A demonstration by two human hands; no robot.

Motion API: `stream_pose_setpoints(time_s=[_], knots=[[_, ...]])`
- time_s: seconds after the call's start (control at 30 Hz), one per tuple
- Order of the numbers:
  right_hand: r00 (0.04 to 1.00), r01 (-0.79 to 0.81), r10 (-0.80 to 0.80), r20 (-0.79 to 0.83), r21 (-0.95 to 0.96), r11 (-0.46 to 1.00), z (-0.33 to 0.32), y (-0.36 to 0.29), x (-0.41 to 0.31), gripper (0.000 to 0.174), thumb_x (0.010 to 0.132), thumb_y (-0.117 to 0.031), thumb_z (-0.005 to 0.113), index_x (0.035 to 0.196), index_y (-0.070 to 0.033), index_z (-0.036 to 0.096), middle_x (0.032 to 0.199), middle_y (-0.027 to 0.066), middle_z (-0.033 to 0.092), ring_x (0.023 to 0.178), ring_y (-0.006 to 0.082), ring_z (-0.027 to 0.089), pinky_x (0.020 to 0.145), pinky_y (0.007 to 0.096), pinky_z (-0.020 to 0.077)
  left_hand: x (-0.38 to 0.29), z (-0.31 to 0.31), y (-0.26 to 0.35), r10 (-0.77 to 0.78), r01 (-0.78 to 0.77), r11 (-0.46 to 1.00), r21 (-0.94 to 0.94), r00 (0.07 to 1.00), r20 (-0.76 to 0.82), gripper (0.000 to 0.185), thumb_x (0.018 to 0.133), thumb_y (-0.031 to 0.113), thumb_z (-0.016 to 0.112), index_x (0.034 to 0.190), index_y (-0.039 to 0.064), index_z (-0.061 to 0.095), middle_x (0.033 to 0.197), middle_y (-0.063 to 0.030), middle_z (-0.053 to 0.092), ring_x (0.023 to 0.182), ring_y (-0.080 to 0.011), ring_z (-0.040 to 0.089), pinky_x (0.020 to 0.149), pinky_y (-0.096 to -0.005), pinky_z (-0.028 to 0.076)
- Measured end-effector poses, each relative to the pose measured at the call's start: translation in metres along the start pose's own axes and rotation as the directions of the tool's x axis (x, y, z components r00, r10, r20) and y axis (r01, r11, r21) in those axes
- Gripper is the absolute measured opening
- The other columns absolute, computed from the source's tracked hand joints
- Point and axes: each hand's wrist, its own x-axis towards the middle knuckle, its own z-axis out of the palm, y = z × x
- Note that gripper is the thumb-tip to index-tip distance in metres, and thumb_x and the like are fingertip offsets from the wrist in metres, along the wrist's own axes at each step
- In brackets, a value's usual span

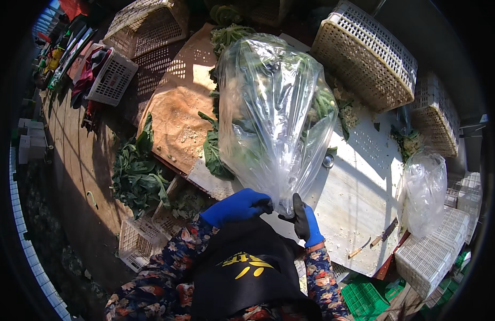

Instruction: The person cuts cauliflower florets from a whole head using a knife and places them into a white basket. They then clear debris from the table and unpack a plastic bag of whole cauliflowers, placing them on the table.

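A large clear plastic bag (277, 108) filled with leafy vegetables, seemingly cauliflower, lies on the table before me, its gathered mouth towards my body. My left hand (241, 206), in a blue and black work glove, is closed on the left side of the gathered plastic. On the right side, my right hand (305, 222), gloved alike, pinches the bag's neck between thumb and fingers. Green leaves (216, 154) stick out beside the bag's left edge. Two wooden-handled knives, one with a thin curved blade (359, 248) and one with a broad blade (384, 233), lie on the table at right.
The white tabletop (352, 192) bears vegetable crumbs. Plastic crates stand at the back right (366, 56), back left (147, 28) and lower right (432, 244). A clear bag (425, 192) hangs over the right edge. Cut leaves (137, 176) are heaped at left, above a crate (141, 240).
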Motion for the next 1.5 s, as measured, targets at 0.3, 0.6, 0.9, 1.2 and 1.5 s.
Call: stream_pose_setpoints(time_s=[0.3,0.6,0.9,1.2,1.5], knots=[[0.972,-0.137,0.183,0.15,-0.278,0.951,0.027,-0.037,0.097,0.034,0.094,-0.03,0.054,0.101,0.002,0.06,0.088,0.0052,0.06,0.081,0.0129,0.053,0.076,0.0278,0.0447,0.05,0.094,-0.058,0.204,-0.189,0.809,0.556,0.978,0.036,0.016,0.08,0.018,0.06,0.087,0.004,0.056,0.082,-0.0162,0.06,0.075,-0.0364,0.06,0.064,-0.0443,0.048],[0.945,0.138,-0.064,-0.322,0.212,0.968,0.037,-0.059,0.067,0.016,0.089,-0.017,0.062,0.099,-0.005,0.062,0.077,-0.0023,0.056,0.063,0.0051,0.048,0.054,0.0213,0.0362,0.13,0.109,-0.183,0.062,-0.379,0.7,-0.605,0.876,-0.478,0.052,0.098,0.037,0.043,0.14,0.007,0.033,0.13,-0.0119,0.045,0.112,-0.0225,0.051,0.09,-0.037,0.048],[0.225,0.918,-0.971,-0.082,-0.318,0.239,0.046,-0.337,0.015,0.012,0.082,-0.011,0.067,0.083,0.0,0.063,0.07,0.0024,0.064,0.057,0.0084,0.053,0.056,0.0234,0.0449,0.198,-0.174,0.081,0.326,-0.67,0.639,-0.377,0.68,-0.656,0.04,0.099,0.028,0.038,0.133,0.006,0.041,0.122,-0.0083,0.053,0.105,-0.0232,0.054,0.093,-0.0361,0.045],[0.923,0.352,-0.217,-0.317,0.469,0.81,0.012,0.01,0.037,0.032,0.086,-0.006,0.063,0.116,-0.002,0.058,0.107,0.0035,0.064,0.092,0.0102,0.059,0.081,0.0243,0.0468,0.237,-0.073,-0.242,0.084,-0.2,0.786,-0.585,0.972,-0.22,0.044,0.099,0.034,0.036,0.134,0.007,0.041,0.128,-0.0079,0.05,0.113,-0.0249,0.049,0.098,-0.037,0.042],[0.589,0.493,-0.626,-0.512,-0.386,0.779,-0.053,-0.085,-0.023,0.079,0.072,-0.027,0.08,0.136,-0.006,0.039,0.127,0.0199,0.052,0.104,0.0233,0.058,0.089,0.0322,0.0475,0.198,-0.173,0.111,0.462,-0.565,0.821,-0.079,0.739,-0.49,0.044,0.098,0.033,0.039,0.133,0.006,0.041,0.127,-0.0089,0.05,0.113,-0.0252,0.05,0.097,-0.0373,0.043]])
